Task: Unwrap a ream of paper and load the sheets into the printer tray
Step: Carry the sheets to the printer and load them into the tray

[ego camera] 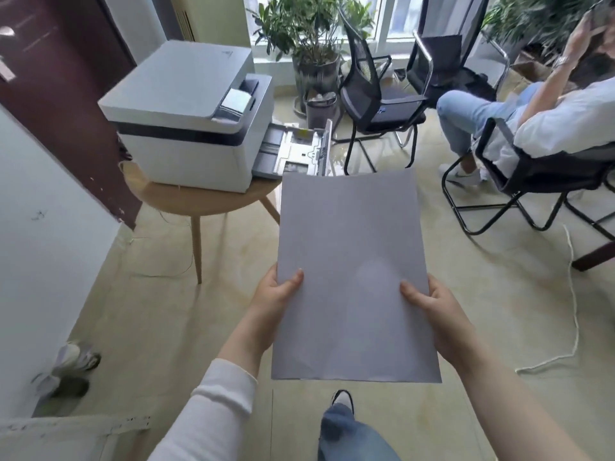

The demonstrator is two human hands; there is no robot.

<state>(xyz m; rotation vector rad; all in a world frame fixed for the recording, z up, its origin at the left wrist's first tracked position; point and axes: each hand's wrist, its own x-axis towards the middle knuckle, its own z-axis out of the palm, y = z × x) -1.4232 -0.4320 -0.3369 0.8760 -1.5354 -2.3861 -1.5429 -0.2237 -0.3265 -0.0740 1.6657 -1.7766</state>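
I hold a stack of white sheets (pixel 352 247) in front of me, flat and tilted slightly away. My left hand (pixel 274 296) grips its left edge near the bottom, thumb on top. My right hand (pixel 432 307) grips the right edge the same way. A white printer (pixel 186 114) stands on a round wooden table (pixel 199 199) at the upper left. Its paper tray (pixel 293 151) is pulled out toward the right, just beyond the far edge of the sheets. How thick the stack is cannot be told.
A dark door (pixel 60 94) and a white wall are at the left. Two black chairs (pixel 376 94) and potted plants (pixel 312 38) stand by the window. A seated person (pixel 532 114) is at the right, and a white cord (pixel 572 294) lies on the floor.
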